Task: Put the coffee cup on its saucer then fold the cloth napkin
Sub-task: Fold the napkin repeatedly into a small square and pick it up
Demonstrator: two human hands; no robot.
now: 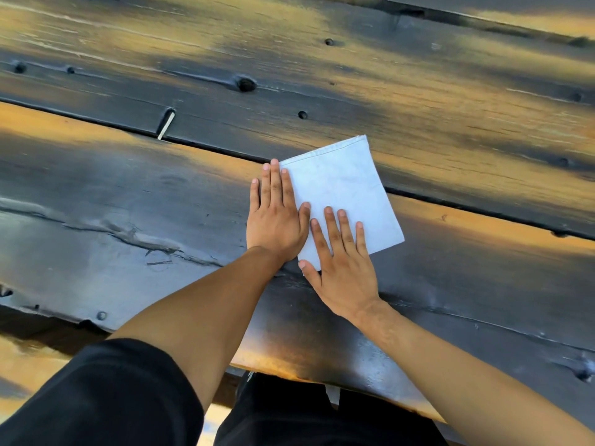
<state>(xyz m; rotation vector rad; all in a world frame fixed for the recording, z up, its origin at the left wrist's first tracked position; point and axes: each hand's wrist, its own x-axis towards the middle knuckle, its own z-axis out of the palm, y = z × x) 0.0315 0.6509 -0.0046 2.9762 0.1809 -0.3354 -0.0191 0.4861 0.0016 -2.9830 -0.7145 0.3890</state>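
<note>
The cloth napkin (341,194) is plain white with a faint bluish cast, and a pale line of stitching runs along its hemmed far edge. The wooden table (418,101) is dark, nearly black, broken by streaks and patches of warm orange-gold and dotted with black knots. The sleeve (106,394) and the clothing below the table edge are plain black.

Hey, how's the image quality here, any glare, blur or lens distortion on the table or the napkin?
Head view: warm orange glare streaks the dark wooden table; the white napkin and both flat hands, left hand and right hand, look sharp; the far planks look slightly soft, and plank seams bow a little from the wide-angle lens.
</note>
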